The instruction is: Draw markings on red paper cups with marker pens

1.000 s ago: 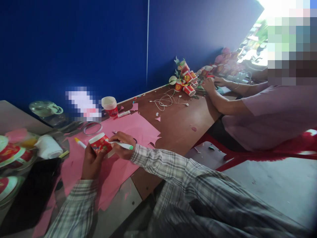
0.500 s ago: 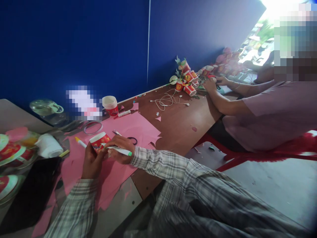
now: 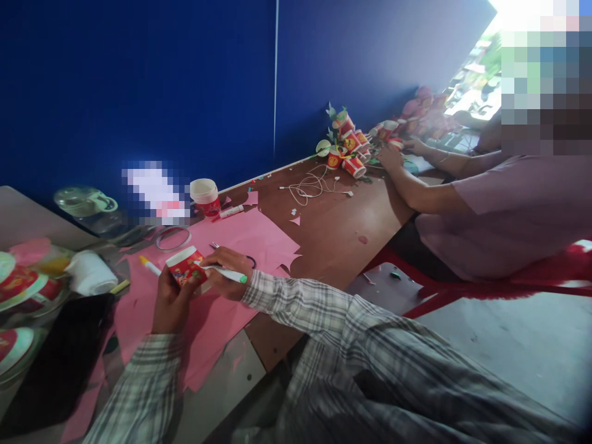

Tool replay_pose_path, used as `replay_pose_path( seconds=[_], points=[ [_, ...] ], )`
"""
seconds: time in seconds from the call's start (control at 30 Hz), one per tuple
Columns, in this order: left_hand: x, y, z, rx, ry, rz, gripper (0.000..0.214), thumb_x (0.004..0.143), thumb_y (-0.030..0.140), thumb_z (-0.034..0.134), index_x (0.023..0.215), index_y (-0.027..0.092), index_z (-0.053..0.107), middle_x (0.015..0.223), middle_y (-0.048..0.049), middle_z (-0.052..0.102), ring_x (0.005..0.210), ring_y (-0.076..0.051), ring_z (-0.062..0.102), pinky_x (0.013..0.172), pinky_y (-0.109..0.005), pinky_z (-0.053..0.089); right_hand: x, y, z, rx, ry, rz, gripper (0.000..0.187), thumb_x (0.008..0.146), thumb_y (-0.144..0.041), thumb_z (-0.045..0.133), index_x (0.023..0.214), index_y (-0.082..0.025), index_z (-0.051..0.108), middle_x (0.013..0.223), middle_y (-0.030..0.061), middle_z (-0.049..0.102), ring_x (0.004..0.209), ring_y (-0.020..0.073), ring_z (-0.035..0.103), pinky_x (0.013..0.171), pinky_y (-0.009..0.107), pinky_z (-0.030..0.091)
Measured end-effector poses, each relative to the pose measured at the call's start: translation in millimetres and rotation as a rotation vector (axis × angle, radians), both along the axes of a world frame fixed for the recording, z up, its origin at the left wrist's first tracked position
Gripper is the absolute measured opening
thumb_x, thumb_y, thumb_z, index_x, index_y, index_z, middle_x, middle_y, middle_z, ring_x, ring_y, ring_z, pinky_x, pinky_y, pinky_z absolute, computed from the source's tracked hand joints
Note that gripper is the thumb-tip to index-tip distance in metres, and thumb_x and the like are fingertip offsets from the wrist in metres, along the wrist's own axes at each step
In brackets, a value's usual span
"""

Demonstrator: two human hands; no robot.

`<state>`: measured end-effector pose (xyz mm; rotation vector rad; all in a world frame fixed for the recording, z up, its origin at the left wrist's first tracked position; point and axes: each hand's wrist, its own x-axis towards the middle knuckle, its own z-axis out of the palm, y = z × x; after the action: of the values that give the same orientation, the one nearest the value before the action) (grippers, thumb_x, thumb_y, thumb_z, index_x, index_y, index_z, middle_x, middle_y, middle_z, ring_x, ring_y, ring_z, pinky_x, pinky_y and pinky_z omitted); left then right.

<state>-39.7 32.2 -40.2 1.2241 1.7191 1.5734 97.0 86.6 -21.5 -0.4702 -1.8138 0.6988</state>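
My left hand (image 3: 170, 302) is closed round a red paper cup (image 3: 185, 265) with a white rim, held on its side above a sheet of pink paper (image 3: 222, 271). My right hand (image 3: 226, 271) grips a white marker with a green cap (image 3: 227, 273), its tip against the cup's side. Black-handled scissors (image 3: 250, 259) lie on the pink paper just behind my right hand. Both my sleeves are grey plaid.
A second red cup (image 3: 206, 196), a white marker (image 3: 231, 211), a tape ring (image 3: 172, 237), an orange-tipped pen (image 3: 148, 265) and a white cable (image 3: 309, 185) lie on the brown table (image 3: 342, 228). A co-worker's hands (image 3: 393, 157) work by clustered red cups (image 3: 346, 148). Paper plates (image 3: 21, 287) sit left.
My hands, the cup and the marker have stayed almost in place, with the marker shifting slightly against the cup. The co-worker's hands have moved a little among the far cups.
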Motion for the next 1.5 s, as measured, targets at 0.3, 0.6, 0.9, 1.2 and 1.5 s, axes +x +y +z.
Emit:
replay_pose_path(
  seconds=[0.3,0.6,0.9,1.2,1.5],
  points=[
    [5,-1,6.4,0.004,-0.049,-0.003,0.037,0.063,0.035,0.054,0.099,0.025,0.047,0.086,-0.0029,0.052,0.070,-0.014,0.048,0.058,-0.029,0.038,2,-1,2.7,-0.012,0.017,-0.018,0.021,0.085,-0.020,0.042,0.090,-0.008,0.059,0.082,0.0087,0.062,0.074,0.0125,0.056,0.078,0.028,0.054],
    [8,-1,8.7,0.065,-0.023,-0.060,0.034,0.063,0.035,0.054,0.096,0.029,0.050,0.092,-0.0049,0.052,0.080,-0.018,0.051,0.070,-0.037,0.041,0,-2,1.6,0.063,0.010,0.044,0.040,0.087,-0.038,0.032,0.089,-0.013,0.063,0.087,0.0024,0.067,0.080,0.0096,0.064,0.076,0.023,0.054],
    [2,0,-1.2,0.059,-0.050,-0.054,0.045,0.065,0.033,0.055,0.107,0.022,0.045,0.098,-0.0034,0.052,0.083,-0.014,0.050,0.077,-0.032,0.039,-3,2,-0.6,0.029,0.033,-0.046,0.037,0.087,-0.033,0.035,0.086,-0.011,0.065,0.081,0.0041,0.065,0.077,0.0067,0.062,0.072,0.020,0.054],
    [4,0,1.8,0.055,-0.053,-0.070,0.048,0.065,0.031,0.055,0.110,0.020,0.044,0.101,-0.0044,0.052,0.087,-0.013,0.050,0.079,-0.030,0.037,0,1,3.5,0.014,0.035,0.006,0.026,0.084,-0.023,0.041,0.093,-0.007,0.060,0.083,0.0100,0.064,0.077,0.0124,0.058,0.075,0.027,0.054],
    [3,-2,2.0,0.046,-0.034,-0.051,0.046,0.065,0.033,0.054,0.108,0.020,0.044,0.093,-0.0029,0.051,0.075,-0.010,0.047,0.066,-0.025,0.040,2,0,6.1,-0.080,0.016,-0.111,0.040,0.088,-0.037,0.033,0.093,-0.010,0.062,0.085,0.0066,0.064,0.078,0.0097,0.062,0.073,0.023,0.053]
  ],
)
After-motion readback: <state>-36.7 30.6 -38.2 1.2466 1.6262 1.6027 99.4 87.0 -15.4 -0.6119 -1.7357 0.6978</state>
